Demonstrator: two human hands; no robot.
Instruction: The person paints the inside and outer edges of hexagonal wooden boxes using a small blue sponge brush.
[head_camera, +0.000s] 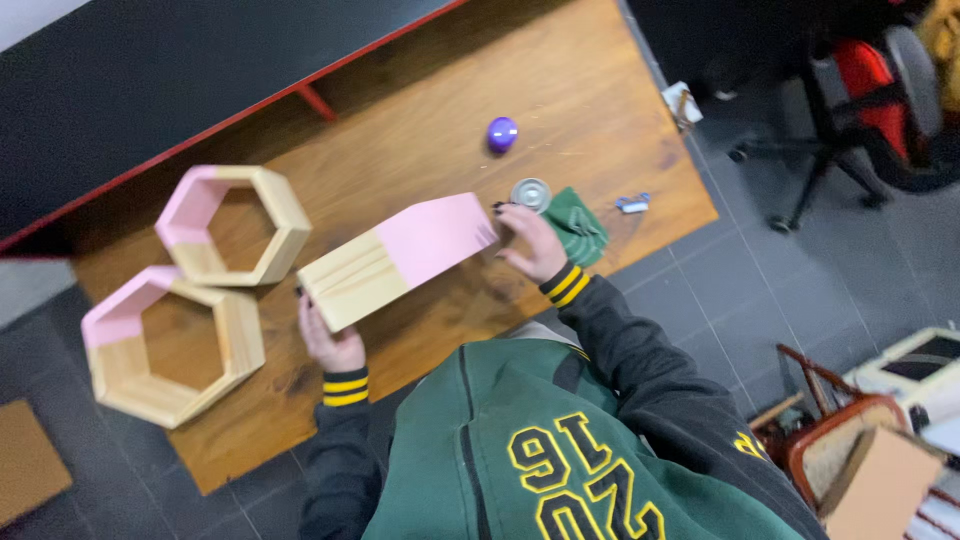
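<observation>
Pink-and-wood board (400, 262) spans between left hand (333, 345) and right hand (530, 243), both gripping its ends.

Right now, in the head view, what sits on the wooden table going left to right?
Larger hexagon shelf → smaller hexagon shelf → pink-and-wood shelf piece held by both hands → purple ball → round metal piece → green pouch → small blue-and-white item.

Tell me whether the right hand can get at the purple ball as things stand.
Probably yes: bare table lies between the right hand and the purple ball, though that hand is busy on the pink-tipped wooden board.
</observation>
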